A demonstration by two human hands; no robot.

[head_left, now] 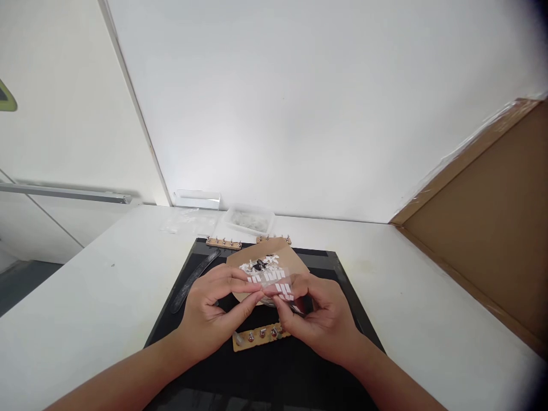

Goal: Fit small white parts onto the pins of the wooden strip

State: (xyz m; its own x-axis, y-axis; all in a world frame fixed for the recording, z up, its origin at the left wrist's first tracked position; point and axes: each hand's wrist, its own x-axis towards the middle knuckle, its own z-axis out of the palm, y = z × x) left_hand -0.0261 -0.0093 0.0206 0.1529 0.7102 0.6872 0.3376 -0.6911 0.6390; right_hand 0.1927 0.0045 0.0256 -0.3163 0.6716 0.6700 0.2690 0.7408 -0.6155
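A clear plastic sheet with rows of short white strips (274, 276) is held up between my two hands. My left hand (222, 297) is closed, thumb and forefinger pinched together at the sheet's middle. At the sheet's right side, my right hand (319, 311) grips it between thumb and bent fingers. Beyond the sheet lies brown paper (291, 256) with white and dark scraps (260, 264) on it. Below the hands is a wooden strip with metal-topped pegs (257, 338), its right end partly hidden by my right hand.
A black mat (265, 377) lies under everything on the white table (85, 297). A dark nail file (194, 282) rests at its left. Two more pegged strips, one at the left (223, 244), stand behind. A clear tub (249, 219) and plastic bags (188, 221) sit near the wall.
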